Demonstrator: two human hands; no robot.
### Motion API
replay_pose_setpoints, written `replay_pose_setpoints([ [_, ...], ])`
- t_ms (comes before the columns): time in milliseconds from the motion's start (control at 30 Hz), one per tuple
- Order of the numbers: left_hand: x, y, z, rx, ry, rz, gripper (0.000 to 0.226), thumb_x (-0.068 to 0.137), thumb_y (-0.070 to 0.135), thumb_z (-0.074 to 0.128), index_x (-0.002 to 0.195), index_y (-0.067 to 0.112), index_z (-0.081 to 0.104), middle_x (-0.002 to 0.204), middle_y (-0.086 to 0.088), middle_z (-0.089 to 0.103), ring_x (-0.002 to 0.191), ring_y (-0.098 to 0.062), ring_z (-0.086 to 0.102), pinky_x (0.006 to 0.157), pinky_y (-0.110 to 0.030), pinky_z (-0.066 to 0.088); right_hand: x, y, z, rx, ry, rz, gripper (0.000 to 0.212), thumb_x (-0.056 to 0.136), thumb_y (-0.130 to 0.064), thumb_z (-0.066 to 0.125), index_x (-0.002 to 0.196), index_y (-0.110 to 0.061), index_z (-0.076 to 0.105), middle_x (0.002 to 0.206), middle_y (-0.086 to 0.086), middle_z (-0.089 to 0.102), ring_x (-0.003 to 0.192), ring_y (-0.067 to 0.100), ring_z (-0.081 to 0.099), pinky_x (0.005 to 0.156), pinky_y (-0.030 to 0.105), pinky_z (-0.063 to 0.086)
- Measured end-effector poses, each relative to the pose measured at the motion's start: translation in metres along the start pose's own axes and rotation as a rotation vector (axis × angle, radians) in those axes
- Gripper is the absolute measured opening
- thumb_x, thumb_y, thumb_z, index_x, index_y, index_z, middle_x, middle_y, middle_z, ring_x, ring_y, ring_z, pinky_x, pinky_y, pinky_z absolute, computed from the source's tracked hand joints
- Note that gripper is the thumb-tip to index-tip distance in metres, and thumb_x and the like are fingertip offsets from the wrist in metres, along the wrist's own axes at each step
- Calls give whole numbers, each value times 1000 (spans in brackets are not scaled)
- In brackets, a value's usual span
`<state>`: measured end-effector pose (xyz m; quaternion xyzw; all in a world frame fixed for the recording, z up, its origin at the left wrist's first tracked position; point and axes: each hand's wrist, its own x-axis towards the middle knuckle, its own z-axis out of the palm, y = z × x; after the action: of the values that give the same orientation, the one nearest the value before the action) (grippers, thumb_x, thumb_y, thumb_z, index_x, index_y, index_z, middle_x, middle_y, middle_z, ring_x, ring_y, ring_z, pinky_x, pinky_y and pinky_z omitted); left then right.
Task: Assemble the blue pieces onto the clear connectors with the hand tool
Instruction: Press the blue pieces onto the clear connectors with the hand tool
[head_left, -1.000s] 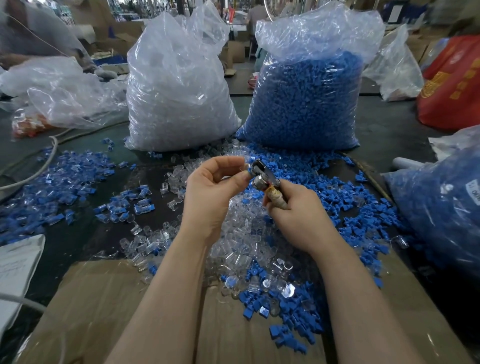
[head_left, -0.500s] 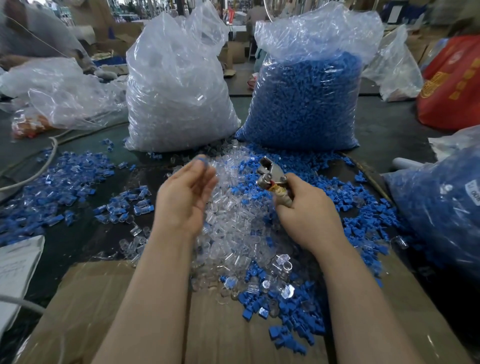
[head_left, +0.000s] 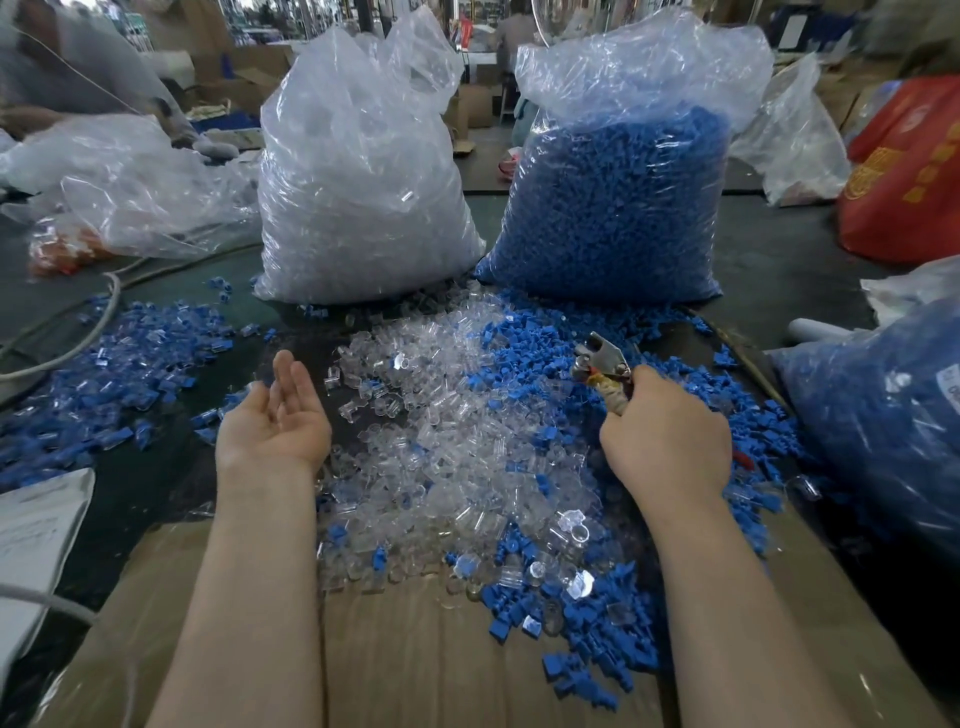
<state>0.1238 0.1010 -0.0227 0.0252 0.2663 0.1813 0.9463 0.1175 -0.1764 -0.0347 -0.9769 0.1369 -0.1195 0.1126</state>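
**Two full bags, a loose heap, and a tool in the right hand**

Where the dark table (head_left: 779, 249) runs back, two crinkled clear plastic bags stand side by side: the left bag (head_left: 358, 171) is packed with glassy clear connectors, the right bag (head_left: 618, 208) with small matte blue pieces. In front of them a loose heap of clear connectors (head_left: 457, 431) spreads over the table and onto flat brown cardboard (head_left: 415, 660), with blue pieces (head_left: 587, 618) scattered around its right and near edges. A second drift of mixed parts (head_left: 104, 364) lies to the left. The left hand (head_left: 275, 415) hovers palm up, fingers relaxed and spread, holding nothing. The right hand (head_left: 665, 431) curls around the wrapped handle of the metal hand tool (head_left: 602, 358), its shiny head pointing away over the blue pieces.
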Motion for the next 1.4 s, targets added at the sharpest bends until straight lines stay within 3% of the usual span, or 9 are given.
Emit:
replay_pose_setpoints([
  [133,2,-3,1,229,-41,44,10,100,12,52,100,4,59,90,-6,71,71,-10,72,64,-20,58,2,2,0,-30,-48,95,18,90,-25,57,103,-13,53,98,9,62,73,28,47,69,36,36],
  [300,-4,-21,1,1224,-107,333,12,93,10,62,99,17,70,82,3,71,67,-5,61,63,-20,51,1,2,1,-63,-116,99,23,89,-28,61,105,-13,55,110,11,57,77,30,51,73,37,40],
  [400,-6,-30,-6,1816,-140,626,18,94,15,60,106,23,71,97,1,69,78,-13,61,74,-32,53,1,0,0,-83,-126,74,15,90,-26,61,94,-17,50,110,10,54,73,29,48,73,38,40],
  [467,-3,-31,-9,2251,-56,761,28,95,18,56,120,23,67,118,-9,62,102,-27,60,91,-42,48,1,0,1,-85,-133,60,16,90,-24,61,90,-18,46,106,9,53,71,28,47,72,37,38],
  [567,-2,-31,-11,2588,31,741,37,94,17,54,131,18,61,131,-18,51,119,-38,50,98,-46,41,2,1,3,-80,-124,36,14,90,-21,60,88,-18,46,93,5,50,70,27,48,70,37,37],
  [800,-1,-31,-14,2364,-60,738,20,89,6,62,99,17,73,102,-11,69,89,-30,63,68,-35,45,3,2,6,-66,-115,-17,26,88,-22,62,74,-21,39,70,-2,44,63,23,45,64,34,35],
  [900,-3,-36,-14,2205,-208,676,12,90,12,62,95,20,70,90,-3,70,78,-21,64,66,-29,48,4,3,9,9,-103,-45,28,87,-23,60,72,-23,37,67,-4,42,64,23,44,60,33,34],
  [1067,-14,-53,-7,1993,-481,563,11,90,19,68,86,29,67,82,9,68,63,-1,63,45,-9,41,7,3,11,114,-145,-74,18,86,-26,60,78,-25,44,68,-5,44,70,26,48,62,34,37],
  [1400,-32,-70,-2,1712,-665,360,18,81,12,78,91,26,74,81,6,73,67,0,65,58,-7,48,11,-1,9,103,-225,-74,5,89,-26,57,92,-23,55,74,-1,53,69,25,51,63,34,40],
])
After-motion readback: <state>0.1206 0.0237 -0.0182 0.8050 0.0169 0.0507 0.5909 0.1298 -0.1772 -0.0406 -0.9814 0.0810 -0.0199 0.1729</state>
